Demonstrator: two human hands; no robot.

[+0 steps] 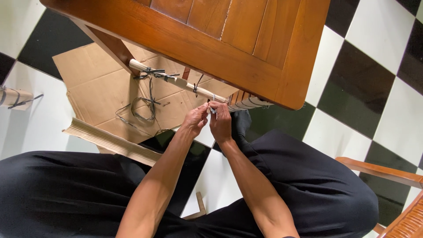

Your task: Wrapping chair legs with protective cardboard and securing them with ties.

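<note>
at the far left a small wrapped bundle [13, 98] lies on the checkered floor [374, 61]; next comes a flattened cardboard sheet [94, 81] with loose dark straps [143, 108] on it, and a stack of corrugated strips [110, 141] at its near edge; above, a pale wrapped rail [176, 80] runs under the wooden table [229, 42], dark ties knotted along it; the left hand [194, 121] is closed, fingertips pinching at the rail's lower end; the right hand [220, 121], touching it, pinches a small dark strap end [213, 110] just below the rail; black trousers [317, 185] fill the foreground; a wooden chair [396, 202] sits at far right
</note>
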